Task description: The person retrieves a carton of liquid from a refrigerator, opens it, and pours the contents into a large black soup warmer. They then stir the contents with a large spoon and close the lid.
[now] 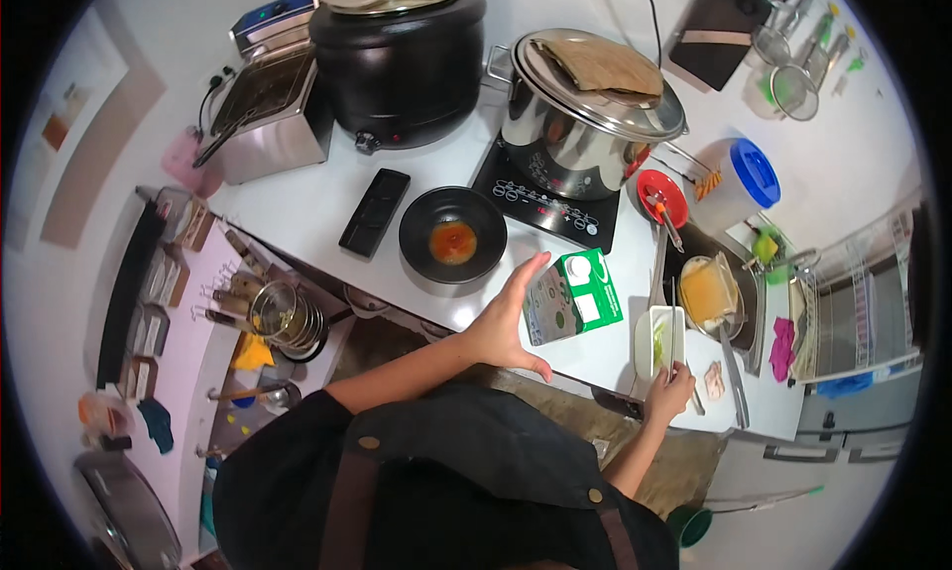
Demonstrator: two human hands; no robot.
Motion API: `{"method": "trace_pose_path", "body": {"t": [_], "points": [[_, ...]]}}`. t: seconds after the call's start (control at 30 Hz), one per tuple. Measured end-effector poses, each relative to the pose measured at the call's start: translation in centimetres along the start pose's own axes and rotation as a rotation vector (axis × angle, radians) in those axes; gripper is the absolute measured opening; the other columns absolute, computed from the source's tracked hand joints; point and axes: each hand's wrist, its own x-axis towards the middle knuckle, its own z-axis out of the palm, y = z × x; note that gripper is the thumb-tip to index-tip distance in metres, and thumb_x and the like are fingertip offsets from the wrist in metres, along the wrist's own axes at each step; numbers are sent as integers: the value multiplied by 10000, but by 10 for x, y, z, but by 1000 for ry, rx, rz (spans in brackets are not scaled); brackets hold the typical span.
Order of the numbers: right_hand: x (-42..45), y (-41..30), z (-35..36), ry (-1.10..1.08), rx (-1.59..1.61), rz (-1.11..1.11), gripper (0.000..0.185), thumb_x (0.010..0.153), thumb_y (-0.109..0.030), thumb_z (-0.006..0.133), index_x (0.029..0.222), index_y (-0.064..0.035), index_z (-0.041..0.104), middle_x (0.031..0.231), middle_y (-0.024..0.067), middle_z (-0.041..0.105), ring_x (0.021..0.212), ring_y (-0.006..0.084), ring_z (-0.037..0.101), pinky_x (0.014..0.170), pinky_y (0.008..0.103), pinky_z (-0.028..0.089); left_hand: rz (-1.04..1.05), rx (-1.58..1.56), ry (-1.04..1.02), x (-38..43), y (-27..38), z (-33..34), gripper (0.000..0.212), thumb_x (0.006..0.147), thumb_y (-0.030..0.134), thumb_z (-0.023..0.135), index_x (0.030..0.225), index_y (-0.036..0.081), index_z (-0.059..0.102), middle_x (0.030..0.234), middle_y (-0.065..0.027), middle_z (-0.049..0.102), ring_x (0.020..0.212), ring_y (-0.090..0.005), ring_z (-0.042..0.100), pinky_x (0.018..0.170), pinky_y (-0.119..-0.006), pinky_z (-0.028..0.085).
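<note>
My left hand (508, 328) is spread wide beside a green-and-white carton (587, 302) with a white screw cap. Its fingers and thumb reach past the carton's left side; whether the palm touches it is hard to tell. Left of the carton, a black bowl (424, 232) holds reddish-orange sauce (453, 243) in a pool of liquid. My right hand (671, 390) pinches a thin stick-like utensil (674, 310), perhaps chopsticks, at the near end of a white rectangular dish (642, 339). Pale green sliced vegetable (659, 341) lies inside that dish.
A steel stockpot (565, 154) stands on a lit induction cooker (520, 198), near a black soup kettle (401, 72) and a deep fryer (275, 139). A black tray (375, 213) lies left of the bowl. A knife (735, 377) and red bowl (654, 187) flank the sink (753, 347).
</note>
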Motion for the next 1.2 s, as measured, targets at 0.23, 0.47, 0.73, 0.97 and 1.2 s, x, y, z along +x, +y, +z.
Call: {"method": "trace_pose_path", "body": {"t": [0.23, 0.47, 0.73, 0.97, 1.2], "points": [[-1, 4, -4, 7, 185, -56, 281, 825, -175, 591, 1055, -20, 550, 989, 149, 502, 853, 273, 522, 729, 372, 440, -147, 132, 106, 1, -15, 34, 1282, 513, 394, 858, 1385, -33, 21, 1393, -265, 201, 1296, -380, 259, 1063, -413, 234], [-4, 0, -7, 72, 202, -61, 305, 826, -182, 593, 1073, -11, 539, 1006, 166, 491, 882, 300, 514, 754, 390, 429, 81, -92, 252, 29, -11, 6, 1087, 662, 432, 726, 1382, -54, 73, 1409, -239, 190, 1303, -348, 245, 1064, -419, 213], [-10, -19, -29, 371, 227, -92, 350, 851, -211, 582, 1132, -14, 516, 1033, 150, 502, 938, 288, 521, 744, 370, 426, -278, 832, 1029, 131, -87, -265, 913, 838, 502, 502, 1377, -89, 61, 1459, -253, 52, 1361, -376, 50, 1064, -517, 137], [-37, -28, -34, 483, 203, -7, 318, 845, -165, 589, 1110, 0, 529, 954, 142, 536, 856, 256, 517, 676, 337, 415, -69, 1163, 780, 143, -129, -307, 969, 808, 563, 509, 1381, -80, 65, 1449, -281, 41, 1361, -373, 69, 1036, -559, 168], [-47, -93, -29, 453, 338, -95, 291, 826, -105, 585, 1091, 4, 539, 935, 124, 526, 803, 223, 494, 671, 317, 407, -172, 805, 1054, 127, -137, -298, 982, 846, 547, 470, 1349, -134, -27, 1437, -303, -54, 1361, -373, -39, 1082, -478, 33]]}}
